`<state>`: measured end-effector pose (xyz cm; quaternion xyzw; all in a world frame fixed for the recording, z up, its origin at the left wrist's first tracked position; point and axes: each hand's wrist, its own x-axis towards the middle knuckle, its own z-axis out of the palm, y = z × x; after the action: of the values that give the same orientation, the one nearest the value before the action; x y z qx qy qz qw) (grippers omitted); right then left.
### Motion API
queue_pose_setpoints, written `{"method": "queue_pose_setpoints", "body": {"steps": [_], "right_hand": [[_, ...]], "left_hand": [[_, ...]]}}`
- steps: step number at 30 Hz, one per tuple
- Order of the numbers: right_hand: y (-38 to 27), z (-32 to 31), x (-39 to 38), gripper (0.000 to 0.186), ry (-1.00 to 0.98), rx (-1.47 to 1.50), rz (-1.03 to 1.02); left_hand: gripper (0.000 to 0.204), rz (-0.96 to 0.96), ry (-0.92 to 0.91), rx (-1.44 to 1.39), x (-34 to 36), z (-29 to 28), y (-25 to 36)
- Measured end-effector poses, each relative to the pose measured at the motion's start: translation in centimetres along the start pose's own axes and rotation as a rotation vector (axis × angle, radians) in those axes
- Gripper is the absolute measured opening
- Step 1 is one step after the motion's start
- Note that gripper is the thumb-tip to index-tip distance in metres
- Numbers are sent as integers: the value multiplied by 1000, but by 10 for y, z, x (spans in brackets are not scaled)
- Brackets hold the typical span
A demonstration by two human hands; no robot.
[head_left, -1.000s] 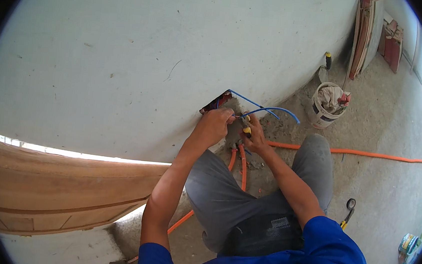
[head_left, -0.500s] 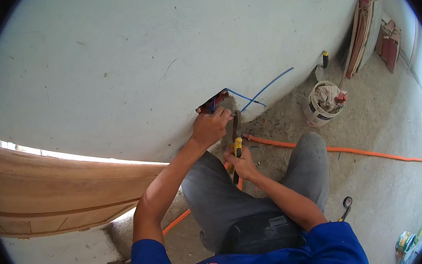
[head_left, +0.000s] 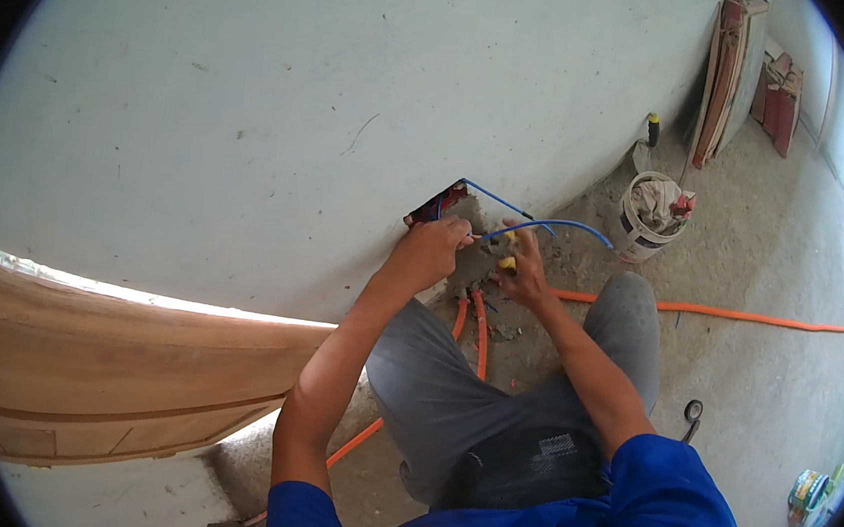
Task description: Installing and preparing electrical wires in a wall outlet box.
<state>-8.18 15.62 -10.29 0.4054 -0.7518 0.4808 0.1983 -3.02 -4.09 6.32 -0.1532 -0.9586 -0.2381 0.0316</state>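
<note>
At an opening (head_left: 439, 205) cut low in the pale wall, my left hand (head_left: 431, 250) is closed, pinching a blue wire (head_left: 566, 224) near a short coppery-looking stretch. The wire arches to the right, over my other hand. My right hand (head_left: 530, 273) is wrapped round yellow-handled pliers (head_left: 508, 264), just right of the left fingertips. Fingers and blur hide most of the pliers, so I cannot tell whether the jaws touch the wire. A second blue wire (head_left: 496, 198) comes out of the opening's top corner, with a dark band near its end.
Orange conduit (head_left: 709, 311) crosses the floor to the right, and more orange conduit (head_left: 482, 334) lies below my hands. A white bucket (head_left: 635, 237) with crumpled sacking stands by the wall, near a trowel (head_left: 652, 133). Black tape (head_left: 693, 410) lies right; a wooden panel (head_left: 132, 369) is left.
My right hand has moved up and right with the pliers, which have turned from upright. The blue wire, straight before, now bends over to the right. My left hand stays by the opening.
</note>
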Motion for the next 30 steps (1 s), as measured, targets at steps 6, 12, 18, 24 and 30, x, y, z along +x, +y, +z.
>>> {"method": "queue_pose_setpoints", "body": {"steps": [6, 12, 18, 24, 30], "right_hand": [[22, -13, 32, 53, 87, -22, -138], [13, -23, 52, 45, 17, -58, -227], [27, -15, 40, 50, -72, -43, -102], [-20, 28, -23, 32, 18, 167, 293], [-116, -36, 12, 34, -405, 593, 950]], "left_hand": [[11, 27, -27, -90, 1, -2, 1], [13, 17, -65, -72, 0, -7, 1], [6, 34, -45, -29, 5, 0, 1], [13, 151, 189, 317, 2, 27, -9], [17, 131, 231, 465, -6, 27, -14]]}}
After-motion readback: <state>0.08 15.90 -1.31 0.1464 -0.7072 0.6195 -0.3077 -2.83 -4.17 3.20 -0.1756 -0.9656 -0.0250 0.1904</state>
